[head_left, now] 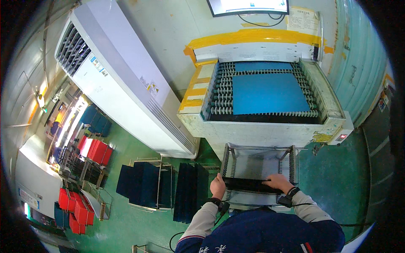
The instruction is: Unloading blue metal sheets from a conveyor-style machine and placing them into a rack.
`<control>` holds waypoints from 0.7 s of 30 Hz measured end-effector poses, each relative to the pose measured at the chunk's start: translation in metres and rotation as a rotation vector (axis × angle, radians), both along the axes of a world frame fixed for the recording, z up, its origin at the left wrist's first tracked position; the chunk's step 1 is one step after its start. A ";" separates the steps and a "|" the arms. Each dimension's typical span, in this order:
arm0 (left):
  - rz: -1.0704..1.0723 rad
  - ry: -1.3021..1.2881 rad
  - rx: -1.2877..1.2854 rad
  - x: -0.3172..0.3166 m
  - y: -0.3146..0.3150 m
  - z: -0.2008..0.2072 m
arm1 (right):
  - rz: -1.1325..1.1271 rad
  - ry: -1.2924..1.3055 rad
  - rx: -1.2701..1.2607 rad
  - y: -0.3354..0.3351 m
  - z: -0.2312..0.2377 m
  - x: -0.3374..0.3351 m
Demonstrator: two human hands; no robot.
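Observation:
A dark flat panel point(247, 184), seen almost edge-on, spans the space between my hands. My left hand point(217, 187) is closed on its left end, with the thumb pointing up. At the other end, my right hand point(278, 183) grips it with the fingers curled over the edge. Below and around the panel stands a metal rack point(292, 162) with toothed side rails. Beyond it, a blue panel point(270, 95) lies on the rollers of a conveyor machine point(253, 130). Part of a second blue panel point(263, 66) shows at the machine's far end.
Dark panels stand in racks point(145, 183) on the green floor to my left, with another dark stack point(187, 192) nearer me. A tall white air conditioner point(126, 88) leans across the left. Red panels point(78, 206) stand farther left. A screen point(249, 6) hangs above the machine.

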State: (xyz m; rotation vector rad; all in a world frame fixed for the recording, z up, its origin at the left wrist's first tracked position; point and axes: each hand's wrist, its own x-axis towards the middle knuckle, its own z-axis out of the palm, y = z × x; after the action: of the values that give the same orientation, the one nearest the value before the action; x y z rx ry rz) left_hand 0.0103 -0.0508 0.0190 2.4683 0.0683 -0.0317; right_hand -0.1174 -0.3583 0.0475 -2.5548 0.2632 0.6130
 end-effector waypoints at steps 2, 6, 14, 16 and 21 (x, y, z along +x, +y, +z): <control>-0.003 -0.001 -0.004 0.000 0.001 0.000 | -0.011 0.064 0.017 0.001 0.004 0.003; 0.004 0.020 -0.008 0.001 0.001 0.000 | -0.015 0.002 0.025 0.000 0.001 0.000; 0.007 0.010 0.027 0.002 0.002 -0.006 | -0.035 0.069 0.021 0.000 0.002 0.004; 0.003 0.008 0.027 0.001 0.001 -0.004 | -0.033 0.069 0.025 0.000 0.002 0.003; 0.012 0.020 0.029 0.003 0.002 -0.006 | -0.024 0.029 0.000 0.001 -0.001 0.003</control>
State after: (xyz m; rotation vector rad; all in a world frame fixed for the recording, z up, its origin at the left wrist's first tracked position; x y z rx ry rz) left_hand 0.0131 -0.0492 0.0127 2.4966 0.0926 -0.0504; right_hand -0.1147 -0.3575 0.0469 -2.5406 0.3032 0.6410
